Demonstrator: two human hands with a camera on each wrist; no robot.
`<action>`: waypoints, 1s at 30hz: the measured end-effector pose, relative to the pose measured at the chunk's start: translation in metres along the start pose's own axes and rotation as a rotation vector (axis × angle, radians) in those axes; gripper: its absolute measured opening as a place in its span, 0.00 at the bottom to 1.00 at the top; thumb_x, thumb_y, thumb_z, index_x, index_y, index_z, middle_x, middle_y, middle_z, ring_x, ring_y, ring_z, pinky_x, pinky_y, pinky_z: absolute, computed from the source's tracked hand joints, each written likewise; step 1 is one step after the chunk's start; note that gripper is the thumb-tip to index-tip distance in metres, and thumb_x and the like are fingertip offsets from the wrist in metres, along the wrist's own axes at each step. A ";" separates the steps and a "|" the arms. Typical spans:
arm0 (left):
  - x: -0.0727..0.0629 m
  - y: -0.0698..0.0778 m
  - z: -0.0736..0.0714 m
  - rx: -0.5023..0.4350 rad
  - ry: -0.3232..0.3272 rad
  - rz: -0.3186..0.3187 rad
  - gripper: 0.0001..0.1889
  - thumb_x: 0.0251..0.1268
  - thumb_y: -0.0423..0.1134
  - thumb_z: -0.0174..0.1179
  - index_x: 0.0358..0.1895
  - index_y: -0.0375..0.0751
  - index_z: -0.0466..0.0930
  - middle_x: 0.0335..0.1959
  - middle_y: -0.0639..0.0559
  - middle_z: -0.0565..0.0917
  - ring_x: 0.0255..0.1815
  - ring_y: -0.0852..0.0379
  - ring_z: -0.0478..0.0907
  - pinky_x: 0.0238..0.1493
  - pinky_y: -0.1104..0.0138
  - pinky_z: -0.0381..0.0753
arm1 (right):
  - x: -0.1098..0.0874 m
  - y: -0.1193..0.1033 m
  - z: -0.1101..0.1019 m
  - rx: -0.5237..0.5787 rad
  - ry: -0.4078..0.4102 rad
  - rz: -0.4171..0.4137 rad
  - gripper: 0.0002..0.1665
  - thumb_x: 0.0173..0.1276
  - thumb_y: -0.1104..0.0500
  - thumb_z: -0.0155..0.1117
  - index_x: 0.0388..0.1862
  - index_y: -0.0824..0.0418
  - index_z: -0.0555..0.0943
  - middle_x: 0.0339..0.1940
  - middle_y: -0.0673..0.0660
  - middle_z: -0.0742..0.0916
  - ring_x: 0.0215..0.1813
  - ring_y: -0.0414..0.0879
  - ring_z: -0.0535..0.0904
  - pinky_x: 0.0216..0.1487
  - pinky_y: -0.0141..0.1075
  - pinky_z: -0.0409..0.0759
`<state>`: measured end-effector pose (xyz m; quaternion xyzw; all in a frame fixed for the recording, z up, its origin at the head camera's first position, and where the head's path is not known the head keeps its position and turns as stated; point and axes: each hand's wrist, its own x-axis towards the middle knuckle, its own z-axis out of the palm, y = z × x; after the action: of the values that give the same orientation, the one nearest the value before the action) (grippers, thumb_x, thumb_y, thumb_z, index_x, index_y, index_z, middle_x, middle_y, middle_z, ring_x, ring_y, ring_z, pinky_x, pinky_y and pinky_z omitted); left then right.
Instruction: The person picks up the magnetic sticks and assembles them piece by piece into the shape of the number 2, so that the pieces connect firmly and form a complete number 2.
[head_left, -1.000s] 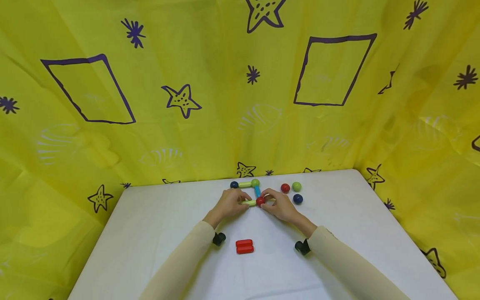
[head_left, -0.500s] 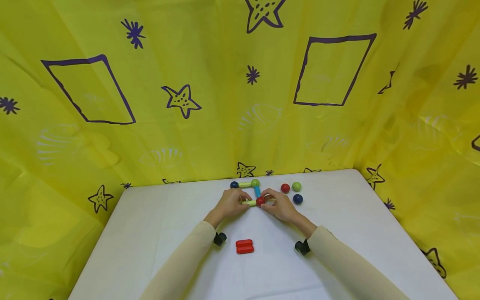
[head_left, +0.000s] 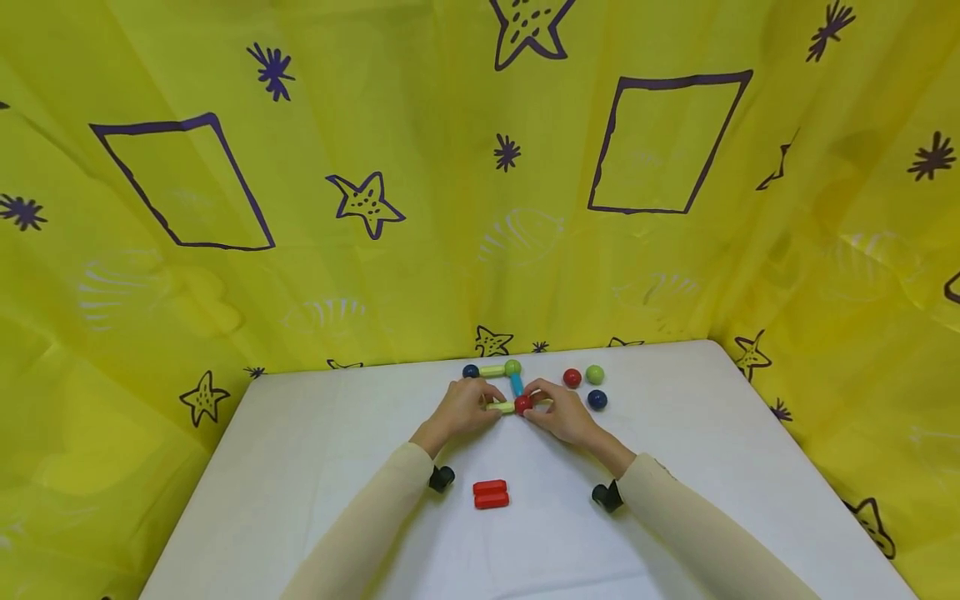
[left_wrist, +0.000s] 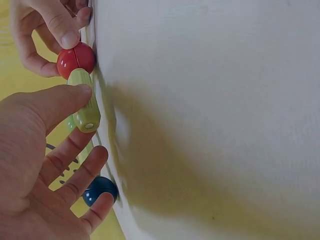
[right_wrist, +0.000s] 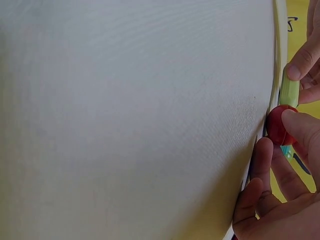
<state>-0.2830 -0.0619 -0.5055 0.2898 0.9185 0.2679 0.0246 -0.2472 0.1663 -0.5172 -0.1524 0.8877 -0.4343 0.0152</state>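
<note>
My left hand (head_left: 462, 408) pinches a light green rod (left_wrist: 90, 111) between thumb and fingers. The rod's far end meets a red ball (left_wrist: 76, 60), which my right hand (head_left: 558, 410) pinches from the other side. From that red ball a blue rod (head_left: 517, 384) runs back to a green ball (head_left: 512, 367). Another light green rod (head_left: 492, 372) joins the green ball to a dark blue ball (head_left: 470, 371), so the chain forms three sides of a square. In the left wrist view, the near end of the held rod shows a small round metal spot.
Right of the chain lie a loose red ball (head_left: 572, 378), a green ball (head_left: 595, 374) and a dark blue ball (head_left: 597, 400). Two red rods (head_left: 491, 493) rest side by side nearer the front of the white table (head_left: 360, 500). A yellow curtain (head_left: 420, 275) hangs behind the table.
Both hands keep their hold on the light green rod and the red ball. The head view has shifted very slightly; nothing else has visibly moved.
</note>
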 end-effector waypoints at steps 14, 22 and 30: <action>0.001 0.013 0.006 0.001 -0.016 0.026 0.09 0.63 0.39 0.72 0.46 0.48 0.92 0.33 0.58 0.86 0.38 0.59 0.77 0.49 0.55 0.71 | -0.012 0.006 -0.008 -0.014 0.017 0.007 0.15 0.67 0.64 0.73 0.50 0.57 0.81 0.46 0.58 0.89 0.32 0.43 0.81 0.39 0.36 0.80; 0.005 0.020 0.015 0.033 -0.023 0.073 0.09 0.63 0.40 0.72 0.46 0.49 0.92 0.32 0.60 0.86 0.37 0.62 0.77 0.50 0.53 0.72 | -0.023 0.010 -0.017 -0.035 0.030 -0.010 0.14 0.66 0.64 0.74 0.49 0.58 0.81 0.44 0.57 0.90 0.32 0.43 0.82 0.38 0.35 0.80; 0.007 0.034 0.021 0.047 -0.060 0.086 0.09 0.63 0.40 0.71 0.46 0.49 0.92 0.31 0.62 0.86 0.36 0.63 0.76 0.52 0.55 0.72 | -0.035 0.018 -0.026 -0.029 0.023 -0.031 0.15 0.66 0.65 0.74 0.50 0.59 0.81 0.44 0.58 0.90 0.34 0.44 0.82 0.35 0.33 0.79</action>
<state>-0.2671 -0.0246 -0.5051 0.3373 0.9101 0.2385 0.0336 -0.2223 0.2071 -0.5189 -0.1615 0.8914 -0.4234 -0.0039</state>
